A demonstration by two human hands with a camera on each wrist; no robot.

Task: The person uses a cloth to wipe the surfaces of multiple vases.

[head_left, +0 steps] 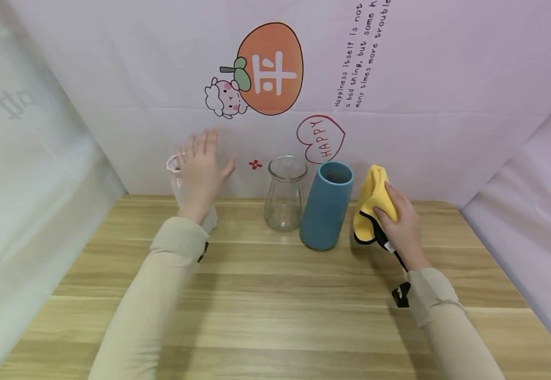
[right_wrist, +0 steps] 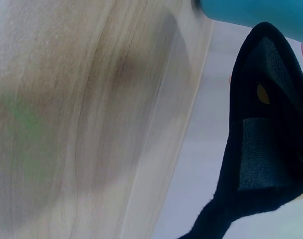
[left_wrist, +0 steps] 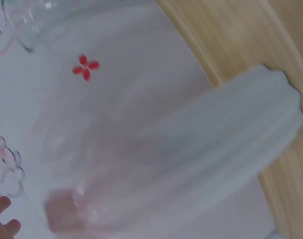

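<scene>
My left hand is raised in front of a white fluted vase, with fingers straight and thumb spread out. The hand hides much of that vase in the head view; the left wrist view shows its ribbed side and scalloped end, with a few fingertips beyond its far end. On the right, my right hand pinches a yellow cloth with black edging, between thumb and fingers. In the right wrist view the cloth's dark grey face and black trim hang beside the blue vase.
A clear glass vase stands between the white and blue vases, close beside the blue one, near the back of the wooden table. Behind them hangs a white printed backdrop, with white sheets at both sides.
</scene>
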